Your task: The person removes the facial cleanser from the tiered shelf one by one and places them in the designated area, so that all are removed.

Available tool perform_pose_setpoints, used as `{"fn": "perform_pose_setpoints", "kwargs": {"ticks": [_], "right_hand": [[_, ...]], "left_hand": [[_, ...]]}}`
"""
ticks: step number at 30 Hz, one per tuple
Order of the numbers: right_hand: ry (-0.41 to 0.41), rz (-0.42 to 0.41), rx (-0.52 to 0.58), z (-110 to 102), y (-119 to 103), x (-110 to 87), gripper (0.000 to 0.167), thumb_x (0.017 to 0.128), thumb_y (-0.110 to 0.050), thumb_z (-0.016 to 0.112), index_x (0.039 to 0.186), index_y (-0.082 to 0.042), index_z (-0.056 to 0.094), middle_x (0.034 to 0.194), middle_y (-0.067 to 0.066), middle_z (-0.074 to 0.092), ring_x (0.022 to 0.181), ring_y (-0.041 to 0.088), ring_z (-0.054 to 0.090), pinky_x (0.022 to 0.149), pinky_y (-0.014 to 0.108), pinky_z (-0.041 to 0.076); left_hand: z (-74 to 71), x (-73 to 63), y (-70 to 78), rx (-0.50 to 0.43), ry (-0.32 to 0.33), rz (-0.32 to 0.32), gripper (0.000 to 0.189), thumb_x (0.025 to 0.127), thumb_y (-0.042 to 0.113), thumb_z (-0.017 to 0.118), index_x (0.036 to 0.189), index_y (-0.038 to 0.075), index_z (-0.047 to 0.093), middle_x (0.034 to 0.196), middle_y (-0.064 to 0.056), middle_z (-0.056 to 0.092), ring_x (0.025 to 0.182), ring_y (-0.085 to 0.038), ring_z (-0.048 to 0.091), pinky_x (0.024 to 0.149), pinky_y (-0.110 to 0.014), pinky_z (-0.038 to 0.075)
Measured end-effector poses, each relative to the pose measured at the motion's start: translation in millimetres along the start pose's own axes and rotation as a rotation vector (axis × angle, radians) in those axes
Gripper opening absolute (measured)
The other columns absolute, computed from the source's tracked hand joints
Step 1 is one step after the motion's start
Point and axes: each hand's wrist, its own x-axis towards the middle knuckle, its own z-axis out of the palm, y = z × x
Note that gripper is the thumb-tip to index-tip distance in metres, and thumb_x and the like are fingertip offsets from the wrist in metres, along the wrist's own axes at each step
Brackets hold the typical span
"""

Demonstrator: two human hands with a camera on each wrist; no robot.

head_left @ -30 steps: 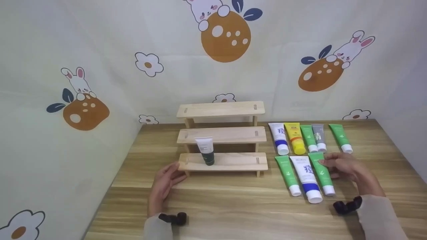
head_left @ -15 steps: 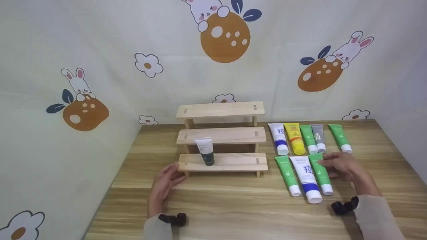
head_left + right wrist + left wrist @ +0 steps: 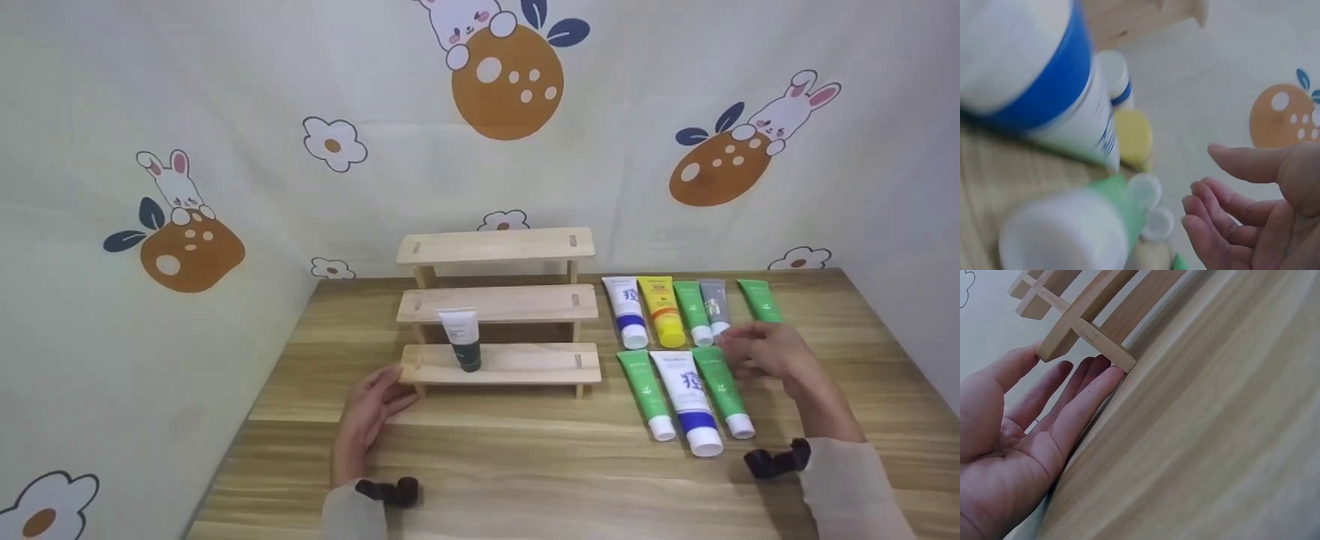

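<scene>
At the left end of a three-step wooden display stand (image 3: pixel 525 367), my left hand (image 3: pixel 370 401) rests with its thumb touching the lowest step. In the left wrist view, a fingertip touches the stand's foot (image 3: pixel 1106 346) and the fingers are fairly straight. A small white and dark green tube (image 3: pixel 463 341) stands upright on the lowest step. My right hand (image 3: pixel 769 356) hovers with nothing in it beside the top end of a green tube (image 3: pixel 724 386). In the right wrist view its thumb and fingers are apart. A grey tube (image 3: pixel 716 304) lies just beyond its fingertips.
Beside the green tube lie a white and blue tube (image 3: pixel 685 390) and another green tube (image 3: pixel 641 382). Behind them is a row with a second white and blue tube (image 3: pixel 624 304), a yellow tube (image 3: pixel 661 307) and more green ones. A patterned cloth (image 3: pixel 622 165) hangs behind the table.
My right hand has let go of the front-row green tube and risen slightly away towards the back row. That tube shifted a little left, then back right. My left hand stays at the stand.
</scene>
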Motion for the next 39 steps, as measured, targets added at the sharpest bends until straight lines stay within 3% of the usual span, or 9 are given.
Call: {"fn": "perform_pose_setpoints", "kwargs": {"ticks": [4,13,18,23,27,31,39], "right_hand": [[0.012,-0.104,-0.013,11.0,-19.8,-9.5,0.057,0.098,-0.038,0.064,0.136,0.003,0.052,0.123,0.012,0.064,0.098,0.013,0.064,0.086,0.030,0.063],[0.048,-0.281,-0.045,38.4,-58.4,-40.0,0.047,0.097,-0.038,0.066,0.124,0.000,0.062,0.109,0.005,0.069,0.094,0.014,0.066,0.080,0.026,0.064],[0.079,-0.338,-0.020,53.1,-71.4,-51.5,0.049,0.096,-0.040,0.066,0.127,-0.003,0.061,0.120,0.013,0.066,0.096,0.009,0.066,0.082,0.022,0.062],[0.011,-0.414,0.074,70.3,-79.1,-52.2,0.054,0.095,-0.040,0.069,0.133,-0.004,0.058,0.130,0.017,0.064,0.103,0.004,0.067,0.087,0.023,0.062],[-0.077,-0.441,0.162,83.6,-82.2,-48.0,0.052,0.094,-0.032,0.071,0.133,0.000,0.056,0.130,0.019,0.064,0.099,0.003,0.068,0.087,0.026,0.063],[-0.098,-0.482,0.173,96.3,-84.6,-43.6,0.052,0.094,-0.026,0.072,0.135,0.001,0.055,0.131,0.019,0.063,0.105,0.003,0.066,0.089,0.021,0.061],[-0.148,-0.563,0.187,120.3,-90.9,-38.6,0.057,0.091,-0.020,0.075,0.138,0.002,0.052,0.135,0.023,0.061,0.121,0.029,0.062,0.091,0.018,0.059]], "left_hand": [[-0.8,-1.0,0.6,0.013,-0.005,0.011,0.045,0.100,0.021,0.063,0.132,-0.007,0.054,0.119,-0.018,0.069,0.104,-0.027,0.071,0.092,-0.044,0.063],[0.3,0.4,-0.1,-0.005,-0.003,0.023,0.040,0.099,0.015,0.063,0.131,-0.008,0.057,0.112,-0.011,0.072,0.102,-0.025,0.072,0.089,-0.043,0.064],[0.4,1.1,0.3,0.016,-0.003,0.019,0.044,0.099,0.020,0.063,0.132,-0.008,0.056,0.117,-0.016,0.070,0.104,-0.026,0.071,0.091,-0.043,0.064],[0.3,0.7,0.4,0.032,-0.004,0.023,0.048,0.099,0.024,0.064,0.134,-0.008,0.054,0.118,-0.017,0.070,0.104,-0.026,0.071,0.091,-0.042,0.064],[0.7,0.5,0.6,0.027,-0.004,0.022,0.046,0.099,0.022,0.064,0.133,-0.008,0.055,0.120,-0.018,0.069,0.105,-0.027,0.071,0.092,-0.043,0.063],[0.8,0.1,0.9,0.017,-0.004,0.022,0.044,0.100,0.020,0.063,0.133,-0.008,0.056,0.119,-0.018,0.070,0.105,-0.028,0.071,0.092,-0.044,0.063],[0.3,-0.9,1.0,-0.012,-0.021,0.029,0.043,0.100,0.018,0.063,0.132,-0.009,0.055,0.112,-0.013,0.072,0.101,-0.026,0.072,0.092,-0.045,0.063]]}}
